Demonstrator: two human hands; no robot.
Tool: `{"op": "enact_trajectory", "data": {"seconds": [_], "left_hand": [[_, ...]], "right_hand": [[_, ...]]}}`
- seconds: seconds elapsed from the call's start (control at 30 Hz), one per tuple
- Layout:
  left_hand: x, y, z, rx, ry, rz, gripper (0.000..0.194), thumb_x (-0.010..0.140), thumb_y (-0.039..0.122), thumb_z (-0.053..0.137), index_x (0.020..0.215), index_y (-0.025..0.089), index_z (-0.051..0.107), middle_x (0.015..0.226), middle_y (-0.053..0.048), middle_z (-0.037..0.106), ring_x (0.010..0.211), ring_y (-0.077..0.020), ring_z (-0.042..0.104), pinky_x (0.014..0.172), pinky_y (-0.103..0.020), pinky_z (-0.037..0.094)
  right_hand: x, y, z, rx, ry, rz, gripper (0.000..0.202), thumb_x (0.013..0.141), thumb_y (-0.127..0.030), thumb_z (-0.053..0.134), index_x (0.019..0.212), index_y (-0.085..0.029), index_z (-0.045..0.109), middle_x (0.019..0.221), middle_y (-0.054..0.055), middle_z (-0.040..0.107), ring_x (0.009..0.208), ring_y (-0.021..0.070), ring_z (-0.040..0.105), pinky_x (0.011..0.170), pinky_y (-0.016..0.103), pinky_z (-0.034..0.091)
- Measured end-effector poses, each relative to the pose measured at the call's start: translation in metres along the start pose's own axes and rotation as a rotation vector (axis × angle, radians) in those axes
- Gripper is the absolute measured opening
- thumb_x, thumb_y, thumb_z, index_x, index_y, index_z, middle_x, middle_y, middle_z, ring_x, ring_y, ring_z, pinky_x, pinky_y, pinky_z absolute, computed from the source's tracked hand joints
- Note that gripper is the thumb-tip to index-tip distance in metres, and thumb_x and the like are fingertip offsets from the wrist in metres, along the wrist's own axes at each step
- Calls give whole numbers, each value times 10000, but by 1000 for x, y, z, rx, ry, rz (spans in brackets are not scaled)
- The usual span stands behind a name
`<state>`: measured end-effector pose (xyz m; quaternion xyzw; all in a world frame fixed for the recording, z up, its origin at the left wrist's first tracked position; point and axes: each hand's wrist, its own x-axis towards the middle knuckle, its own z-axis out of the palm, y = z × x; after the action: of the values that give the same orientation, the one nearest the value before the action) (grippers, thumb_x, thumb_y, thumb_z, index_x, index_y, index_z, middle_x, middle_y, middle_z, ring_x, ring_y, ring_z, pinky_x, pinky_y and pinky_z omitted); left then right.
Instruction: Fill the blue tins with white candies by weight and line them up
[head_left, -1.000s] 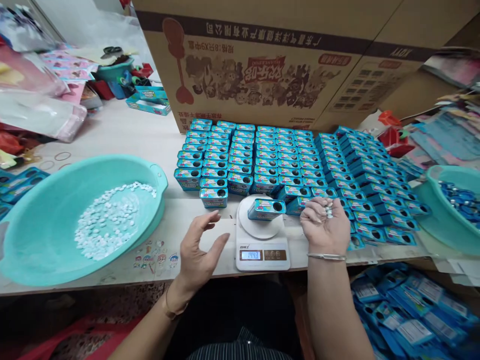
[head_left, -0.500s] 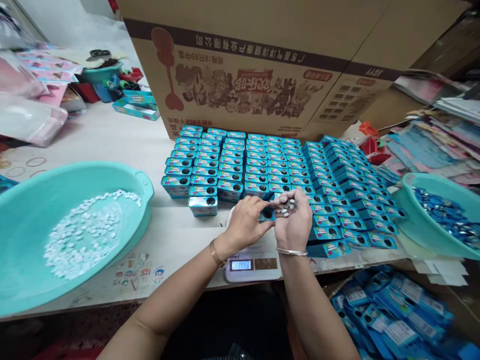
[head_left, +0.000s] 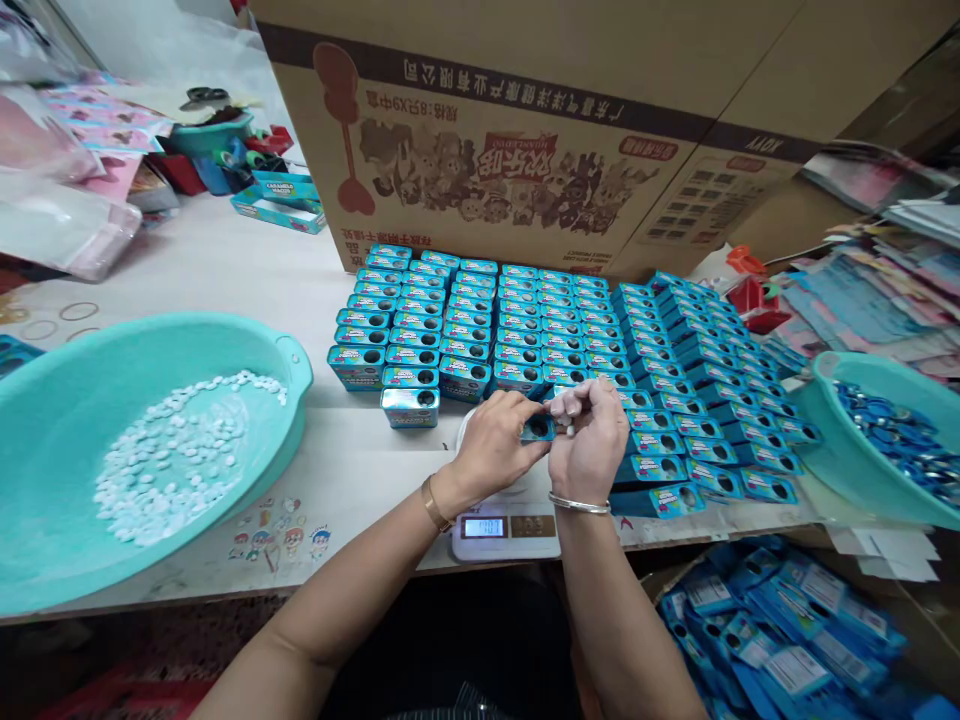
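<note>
My left hand [head_left: 491,438] grips a small blue tin [head_left: 535,430] between thumb and fingers, its round dark hole facing up. That tin is above a white digital scale [head_left: 466,548] with a lit display; whether it rests on the pan is hidden. Close beside it, my right hand [head_left: 589,450] is cupped with curled fingers around a few small white tablets [head_left: 570,430], right at the tin's edge. A single blue tin [head_left: 409,408] stands left of the scale, in front of the rows of similar tins [head_left: 517,345].
A large turquoise basin [head_left: 296,365] with many white tablets [head_left: 161,470] stands at left. At right is another basin [head_left: 825,400] of blue lids. Behind the tins rises a cardboard carton [head_left: 480,90]. Below the table's right edge lie heaped blue tins [head_left: 787,620].
Fewer tablets show in my right palm, and its fingers have curled further toward the tin. The number on the scale display has risen. My left hand keeps its hold on the tin.
</note>
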<state>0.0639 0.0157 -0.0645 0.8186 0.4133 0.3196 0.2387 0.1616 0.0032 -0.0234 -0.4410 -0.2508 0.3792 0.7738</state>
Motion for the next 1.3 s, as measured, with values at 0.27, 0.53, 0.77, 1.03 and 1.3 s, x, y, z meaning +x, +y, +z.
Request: {"op": "enact_trajectory", "data": {"seconds": [0.27,0.53,0.77,1.03,1.3], "left_hand": [[1,0,-1,-9,-5,12,300,820,282,710,1103,200,651,1015,-53,663,961,-229,599,850,-374,513],[-12,-5,-22,-72,76,67,674,754,393,808,1318,162,519,1263,-128,581,1199,-281,526,1041,-444,466],[-71,-14,-53,-145,403,-78,439,875,325,691,1283,228,562,1232,-96,620,1169,-236,576,1001,-420,504],[-153,-29,-57,-136,508,-358,265,887,325,648,1124,207,653,1074,-68,684,985,-205,661,826,-366,587],[-165,-27,-49,-118,447,-350,238,899,307,631,1114,206,644,1054,-70,692,984,-206,669,807,-359,588]], "right_hand": [[2,-2,1,61,-2,40,298,844,-356,663,633,-203,518,527,-67,378,495,92,397,521,217,409],[21,-34,-22,380,-1,388,374,996,-317,444,641,-199,458,502,-88,286,416,76,320,479,208,383],[12,-48,-64,413,-7,344,338,985,-296,480,664,-195,463,508,-90,309,394,60,297,449,192,334],[-7,-42,-92,155,-1,269,428,942,-485,579,641,-200,469,458,-105,245,362,67,165,356,192,240],[-17,-32,-90,-256,-113,119,382,745,-488,798,695,-192,562,517,-89,328,431,60,228,390,174,193]]}}
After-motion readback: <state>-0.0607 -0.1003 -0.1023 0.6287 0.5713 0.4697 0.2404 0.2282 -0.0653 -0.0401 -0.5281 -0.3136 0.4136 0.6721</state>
